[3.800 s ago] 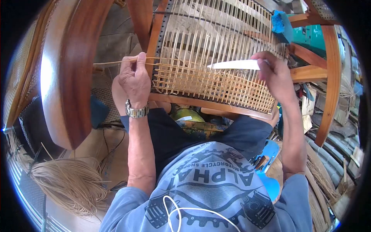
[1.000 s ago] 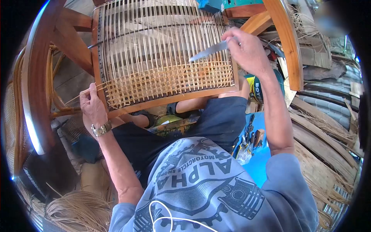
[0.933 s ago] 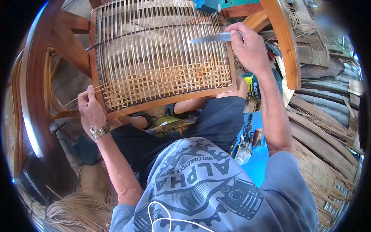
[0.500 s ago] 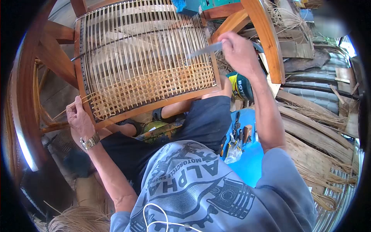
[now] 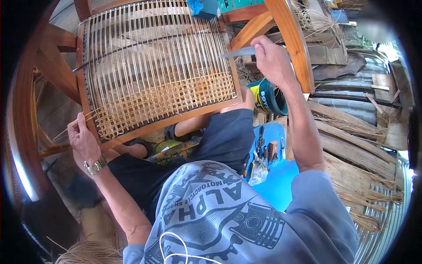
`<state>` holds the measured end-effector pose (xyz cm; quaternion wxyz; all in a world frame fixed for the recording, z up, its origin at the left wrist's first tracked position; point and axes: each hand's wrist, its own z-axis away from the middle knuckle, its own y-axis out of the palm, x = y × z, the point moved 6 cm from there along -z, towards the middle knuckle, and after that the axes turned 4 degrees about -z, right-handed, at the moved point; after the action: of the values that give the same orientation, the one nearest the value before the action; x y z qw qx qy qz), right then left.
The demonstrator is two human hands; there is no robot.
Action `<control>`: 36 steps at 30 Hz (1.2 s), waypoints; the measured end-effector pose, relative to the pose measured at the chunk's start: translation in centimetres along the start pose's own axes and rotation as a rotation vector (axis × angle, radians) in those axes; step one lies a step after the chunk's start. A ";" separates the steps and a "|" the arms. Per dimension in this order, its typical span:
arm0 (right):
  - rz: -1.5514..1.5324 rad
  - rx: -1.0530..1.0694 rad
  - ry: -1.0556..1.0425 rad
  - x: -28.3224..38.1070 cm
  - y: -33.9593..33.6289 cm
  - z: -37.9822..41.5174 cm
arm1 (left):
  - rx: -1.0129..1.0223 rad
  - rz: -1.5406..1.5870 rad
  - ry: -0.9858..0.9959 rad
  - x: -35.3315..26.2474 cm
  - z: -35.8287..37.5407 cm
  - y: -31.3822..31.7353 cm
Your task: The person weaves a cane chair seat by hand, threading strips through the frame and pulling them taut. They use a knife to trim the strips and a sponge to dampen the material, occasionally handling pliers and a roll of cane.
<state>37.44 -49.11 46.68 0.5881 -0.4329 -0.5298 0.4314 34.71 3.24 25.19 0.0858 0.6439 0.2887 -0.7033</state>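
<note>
A wooden chair frame [image 5: 171, 119] lies across the lap, strung with pale cane strands [image 5: 132, 48], with a woven cane grid [image 5: 162, 99] along its near edge. At the frame's left corner my left hand [image 5: 83, 140] pinches a thin cane strand that runs into the weave. My right hand [image 5: 271, 59] is closed on a flat, thin, pointed tool [image 5: 239, 53], whose tip reaches over the strands near the right rail. A dark rod [image 5: 145, 41] crosses through the strands farther up.
A blue block [image 5: 203, 8] rests at the frame's top. Right of the knees stand a green bucket [image 5: 270, 97] and a blue surface [image 5: 274, 187] with several hand tools [image 5: 265, 154]. Wood planks [image 5: 347, 143] and cane bundles [image 5: 90, 254] lie around.
The view has shifted, so the frame appears slightly farther left. The tool in my right hand is now held more level. My left hand still pinches the strand at the corner.
</note>
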 end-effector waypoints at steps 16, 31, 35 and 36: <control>-0.001 -0.126 0.014 0.0 -1.3 0.3 | -0.019 0.017 -0.004 -0.8 0.3 0.2; -0.067 0.016 0.010 0.3 -0.4 -0.1 | 0.015 0.142 -0.058 -0.4 0.4 0.3; -0.132 -0.122 0.019 0.0 -1.6 -0.2 | -0.001 0.079 -0.061 -0.9 0.5 0.0; -0.137 -0.119 0.019 0.4 -1.5 -0.2 | 0.005 0.050 -0.052 -1.2 0.5 0.1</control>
<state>37.71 -49.11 48.23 0.5944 -0.4340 -0.5773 0.3537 34.45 2.61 26.29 0.1093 0.6326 0.2683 -0.7183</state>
